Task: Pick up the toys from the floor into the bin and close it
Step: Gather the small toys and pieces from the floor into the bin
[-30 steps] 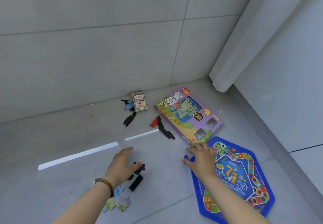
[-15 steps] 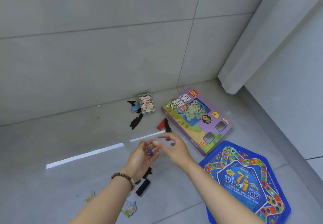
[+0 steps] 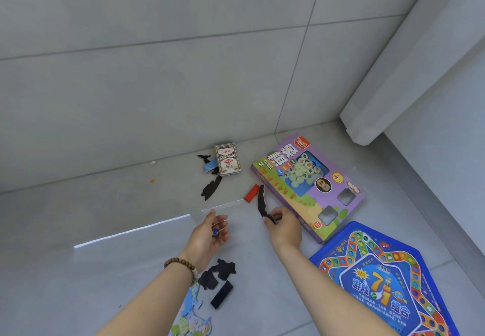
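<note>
Barely started: left hand (image 3: 210, 236) cups a marble (image 3: 215, 231), right hand (image 3: 284, 226) pinches a black strip (image 3: 261, 200), toys litter the floor (image 3: 105, 217), no bin visible.

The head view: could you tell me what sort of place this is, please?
Probably a corner of a room at home: pale tiled floor, tiled wall, a white curtain, with toys such as a chess box scattered about.

Left hand (image 3: 210, 236) palm up, fingers loosely cupped toward 12 o'clock, beaded bracelet on wrist; right hand (image 3: 284, 226) at its 3 o'clock, palm down, fingertips pinched, both forearms reaching in from 6 o'clock.
</note>
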{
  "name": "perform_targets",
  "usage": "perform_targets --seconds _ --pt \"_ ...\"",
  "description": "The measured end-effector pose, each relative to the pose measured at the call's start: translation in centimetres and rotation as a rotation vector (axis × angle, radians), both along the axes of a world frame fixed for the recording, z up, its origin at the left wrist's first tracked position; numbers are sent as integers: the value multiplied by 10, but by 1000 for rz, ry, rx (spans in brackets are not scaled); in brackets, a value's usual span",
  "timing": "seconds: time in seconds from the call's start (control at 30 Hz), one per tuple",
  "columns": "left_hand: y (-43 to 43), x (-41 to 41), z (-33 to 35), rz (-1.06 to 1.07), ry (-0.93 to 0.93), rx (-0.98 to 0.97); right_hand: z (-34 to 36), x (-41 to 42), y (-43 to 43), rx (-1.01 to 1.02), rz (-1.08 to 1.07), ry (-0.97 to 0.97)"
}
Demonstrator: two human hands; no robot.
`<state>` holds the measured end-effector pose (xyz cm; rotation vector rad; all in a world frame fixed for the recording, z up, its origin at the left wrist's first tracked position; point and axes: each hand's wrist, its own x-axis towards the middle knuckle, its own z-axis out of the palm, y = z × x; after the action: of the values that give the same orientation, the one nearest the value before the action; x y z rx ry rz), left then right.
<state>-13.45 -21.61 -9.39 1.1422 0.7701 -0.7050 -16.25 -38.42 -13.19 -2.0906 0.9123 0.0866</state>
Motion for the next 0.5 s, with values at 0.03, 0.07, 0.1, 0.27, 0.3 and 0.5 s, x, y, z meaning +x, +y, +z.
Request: perform_targets --seconds 0.03,0.07,0.1,0.27,0.3,0.5 --pt "0 2 -1 -17 -7 -5 3 3 4 133 -50 -43" --pt "0 5 -1 -36 -19 -23 7 5 10 297 -68 -91" --pt "0 8 -2 -60 -37 -56 13 7 16 465 -51 -125" --pt "-1 28 -2 -8 -65 -138 18 17 26 597 129 -109" --pt "0 31 -3 27 -62 -116 14 23 22 493 60 -161" --pt "16 45 -9 68 -45 3 -12 59 19 165 75 -42"
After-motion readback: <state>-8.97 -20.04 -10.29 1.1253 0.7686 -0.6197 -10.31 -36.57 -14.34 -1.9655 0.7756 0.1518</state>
